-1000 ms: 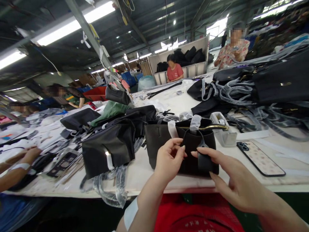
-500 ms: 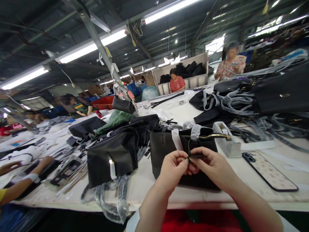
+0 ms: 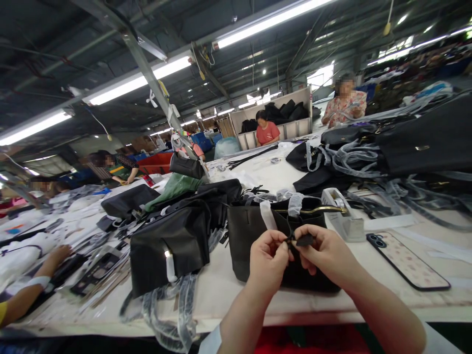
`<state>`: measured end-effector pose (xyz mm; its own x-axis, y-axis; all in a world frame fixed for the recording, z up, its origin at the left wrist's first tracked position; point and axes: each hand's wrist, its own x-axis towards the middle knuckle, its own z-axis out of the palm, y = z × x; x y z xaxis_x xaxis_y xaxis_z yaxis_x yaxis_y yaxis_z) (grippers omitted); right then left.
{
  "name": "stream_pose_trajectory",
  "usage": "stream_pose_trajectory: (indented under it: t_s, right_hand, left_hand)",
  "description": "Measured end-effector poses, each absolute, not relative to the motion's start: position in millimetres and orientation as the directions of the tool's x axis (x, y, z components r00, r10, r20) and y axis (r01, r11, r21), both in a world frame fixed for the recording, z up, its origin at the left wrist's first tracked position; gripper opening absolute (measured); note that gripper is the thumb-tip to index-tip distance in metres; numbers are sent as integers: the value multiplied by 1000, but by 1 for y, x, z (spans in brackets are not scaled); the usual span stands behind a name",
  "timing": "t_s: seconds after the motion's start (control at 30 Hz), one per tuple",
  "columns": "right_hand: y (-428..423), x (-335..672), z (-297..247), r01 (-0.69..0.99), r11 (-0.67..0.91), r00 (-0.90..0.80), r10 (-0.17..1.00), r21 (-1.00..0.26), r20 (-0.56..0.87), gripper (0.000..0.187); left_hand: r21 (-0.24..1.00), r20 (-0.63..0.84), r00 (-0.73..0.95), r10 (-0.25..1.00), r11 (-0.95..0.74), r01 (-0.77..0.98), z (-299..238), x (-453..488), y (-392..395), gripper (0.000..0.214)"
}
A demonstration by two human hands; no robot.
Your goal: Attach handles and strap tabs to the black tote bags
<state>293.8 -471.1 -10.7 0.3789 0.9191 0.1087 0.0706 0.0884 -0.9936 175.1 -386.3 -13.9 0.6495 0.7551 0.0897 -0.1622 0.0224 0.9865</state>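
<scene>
A black handbag [image 3: 245, 241] with a gold zip [image 3: 324, 209] stands upright at the table's front edge. Its handles are wrapped in white film [image 3: 267, 215]. In front of the bag, my left hand [image 3: 271, 253] pinches a thin black strap [image 3: 290, 228] that hangs from the bag's top. Close beside it, my right hand [image 3: 322, 248] is closed on the same strap, and a flat dark end of it [image 3: 305, 239] shows between thumb and fingers. My fingertips nearly meet and hide part of the strap.
Left of my bag lies another black bag [image 3: 169, 250] with film-wrapped handles. A tape dispenser [image 3: 344, 219] and a phone [image 3: 409, 260] are to the right, with more black bags [image 3: 413, 142] beyond. A co-worker's arm [image 3: 40, 278] reaches in at far left.
My fingers have shifted on the strap; the right hand has turned slightly, so its flat end shows more. The whole view has shifted a little; the bag stays in place.
</scene>
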Motion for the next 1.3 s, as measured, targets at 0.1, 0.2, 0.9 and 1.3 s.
stream_pose_trajectory:
  t_s: [0.1,0.2,0.9,1.3]
  right_hand:
    - [-470,295,-10,173,74,422,895,-982,142,16]
    - [-472,298,-8,315,92,407,886,-945,222,10]
    - [-477,318,18,522,-108,295,954,-846,61,39]
    - [-477,324,8,605,-153,276,961,-782,26,39]
  left_hand:
    - [958,33,715,698,183,-222,-17,175,-384,21]
    - [964,57,814,577,180,-195,-15,171,-380,23]
    - [965,253,727,638,-217,-146,0,165,-376,16]
    - [991,122,778,616,-27,-133,-7,173,-369,13]
